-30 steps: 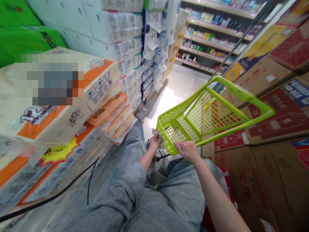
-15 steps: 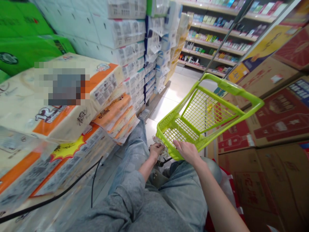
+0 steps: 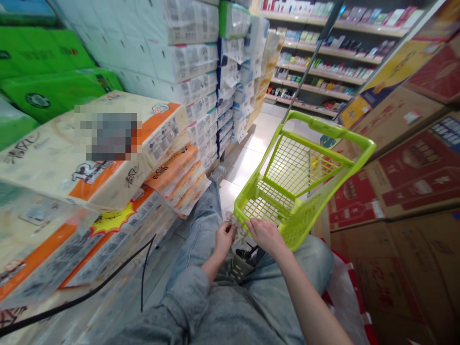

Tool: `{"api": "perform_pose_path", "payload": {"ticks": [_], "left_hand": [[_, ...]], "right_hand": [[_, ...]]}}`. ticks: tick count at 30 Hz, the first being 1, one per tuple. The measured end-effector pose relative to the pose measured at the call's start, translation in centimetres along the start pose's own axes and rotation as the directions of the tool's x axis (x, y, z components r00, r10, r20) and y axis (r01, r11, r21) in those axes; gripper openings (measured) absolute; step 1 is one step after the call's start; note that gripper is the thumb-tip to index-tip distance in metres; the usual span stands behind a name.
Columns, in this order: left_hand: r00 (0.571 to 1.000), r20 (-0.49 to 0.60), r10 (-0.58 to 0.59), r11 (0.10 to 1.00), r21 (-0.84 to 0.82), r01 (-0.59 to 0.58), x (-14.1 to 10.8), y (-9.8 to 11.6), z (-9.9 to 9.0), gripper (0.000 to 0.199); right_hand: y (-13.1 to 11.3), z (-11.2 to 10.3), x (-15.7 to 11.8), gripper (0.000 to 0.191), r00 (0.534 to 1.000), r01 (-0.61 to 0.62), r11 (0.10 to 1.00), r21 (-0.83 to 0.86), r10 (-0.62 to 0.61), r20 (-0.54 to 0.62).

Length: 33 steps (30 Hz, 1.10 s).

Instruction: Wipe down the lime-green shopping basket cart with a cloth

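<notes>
A lime-green plastic shopping basket [image 3: 306, 215] with mesh walls stands tilted in front of my knees. My right hand [image 3: 265, 235] is closed on its near rim, and the inside shows no goods. Just left of it, my left hand [image 3: 224, 235] is pinched at a pale, crumpled, cloth-like piece [image 3: 240, 233] against the basket's near left corner. How much of that piece the fingers hold is partly hidden. Below the hands, between my legs, sits a greyish slotted container [image 3: 241, 268] with a dark item [image 3: 247, 252] at its top.
Stacked tissue packs [image 3: 118, 187] rise close on the left, with a black cable [image 3: 108, 275] in front. Cardboard cartons [image 3: 402, 258] line the right side. A long grey pole [image 3: 305, 72] slants up from the basket. Stocked shelves [image 3: 319, 62] stand beyond the tiled floor [image 3: 264, 127].
The basket has shifted left and tilted, so more of its right wall shows. My right hand has moved slightly left along with it. The left hand has moved slightly left and down.
</notes>
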<state>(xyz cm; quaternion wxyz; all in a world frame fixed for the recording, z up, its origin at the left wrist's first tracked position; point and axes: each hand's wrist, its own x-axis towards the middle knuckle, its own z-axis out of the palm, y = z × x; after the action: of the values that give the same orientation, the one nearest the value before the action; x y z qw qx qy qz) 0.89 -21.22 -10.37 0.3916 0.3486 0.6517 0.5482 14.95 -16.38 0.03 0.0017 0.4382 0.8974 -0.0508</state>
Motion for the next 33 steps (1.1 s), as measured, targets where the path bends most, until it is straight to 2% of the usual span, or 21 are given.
{"api": "perform_pose_path", "payload": {"ticks": [2,3,5,9,13,20,23,27,30,33], "left_hand": [[0.994,-0.110,-0.005,0.999,-0.055,-0.002,0.3,0.9,-1.1,0.023],[0.991,-0.132,0.011,0.997,-0.074,-0.021,0.5,1.4,-1.4,0.024],[0.993,-0.100,0.057,0.994,-0.090,-0.066,0.9,2.3,-1.6,0.023],[0.994,-0.032,0.100,0.986,-0.131,-0.104,1.2,3.5,-0.8,0.022],[0.999,-0.013,0.032,0.980,-0.198,-0.034,1.5,3.8,-0.2,0.024],[0.995,0.097,0.030,0.962,-0.274,-0.002,3.9,5.2,-0.7,0.020],[0.992,0.126,0.002,0.976,-0.215,0.025,3.9,6.2,-1.5,0.019],[0.995,0.092,0.037,0.995,-0.100,-0.028,2.7,7.1,-2.7,0.017],[0.997,0.056,0.046,0.997,-0.068,-0.042,1.6,7.0,-3.4,0.017],[0.999,0.032,0.005,0.998,-0.055,-0.003,0.9,6.6,-4.0,0.017]], "right_hand": [[0.0,-0.1,-0.3,0.042,1.000,0.010,1.000,0.004,-0.010,0.008],[0.0,-0.2,-0.4,0.042,1.000,0.019,1.000,0.007,-0.019,0.012],[0.0,-0.2,-0.6,0.041,0.999,0.038,0.999,0.013,-0.039,0.020],[0.1,-0.1,-0.9,0.042,0.998,0.066,0.998,0.003,-0.066,0.023],[0.2,-0.1,-1.1,0.041,0.995,0.097,0.995,-0.008,-0.097,0.014],[-0.2,-0.1,-1.3,0.041,0.993,0.118,0.993,0.000,-0.118,0.020],[-0.5,-0.1,-1.2,0.042,0.992,0.124,0.992,0.003,-0.124,0.010],[-0.9,0.0,-1.1,0.042,0.990,0.138,0.990,0.017,-0.138,-0.002],[-0.9,0.1,-1.2,0.042,0.988,0.154,0.988,0.014,-0.153,-0.027],[-1.0,0.3,-1.5,0.045,0.983,0.175,0.984,0.008,-0.175,-0.051]]}}
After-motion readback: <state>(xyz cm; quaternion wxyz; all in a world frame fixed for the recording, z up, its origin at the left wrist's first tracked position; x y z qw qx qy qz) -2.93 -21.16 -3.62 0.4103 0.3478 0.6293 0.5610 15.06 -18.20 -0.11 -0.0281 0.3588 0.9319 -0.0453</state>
